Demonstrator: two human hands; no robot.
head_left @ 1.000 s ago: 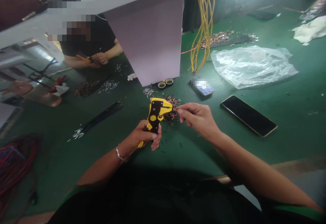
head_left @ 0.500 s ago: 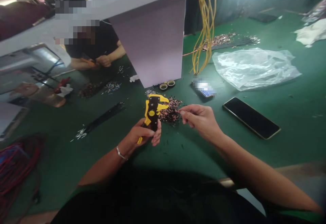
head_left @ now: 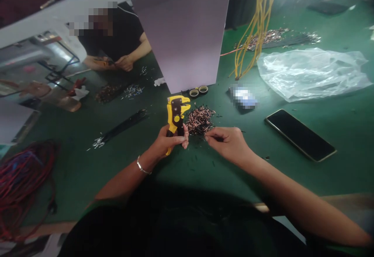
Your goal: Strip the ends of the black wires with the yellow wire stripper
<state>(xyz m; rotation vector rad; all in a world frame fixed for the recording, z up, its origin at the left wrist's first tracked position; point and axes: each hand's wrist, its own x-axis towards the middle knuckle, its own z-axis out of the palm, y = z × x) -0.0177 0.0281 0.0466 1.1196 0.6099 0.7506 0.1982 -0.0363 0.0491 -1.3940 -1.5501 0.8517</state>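
My left hand [head_left: 175, 138] is wrapped round the handles of a yellow and black wire stripper [head_left: 177, 117], whose jaws point up and to the right. Beyond the fingers of that hand lies a heap of short black wires with bare copper ends [head_left: 200, 119]. At the near right edge of the heap, my right hand [head_left: 226, 140] has thumb and forefinger pinched together. Whatever is in the pinch is too small to make out. Left of the stripper lies a bundle of black wires [head_left: 121, 127] with silvery ends.
A phone [head_left: 300, 135] and a plastic bag [head_left: 312, 73] lie to the right. Yellow cables [head_left: 253, 31] hang near a pale upright panel [head_left: 184, 34], with tape rolls [head_left: 198, 91] at its foot. Red cables [head_left: 26, 179] are coiled at left. A co-worker [head_left: 117, 46] sits across.
The view has shifted slightly, so the scene sits further right. My right hand has moved back to the heap's near edge. The stripper stays in my left hand.
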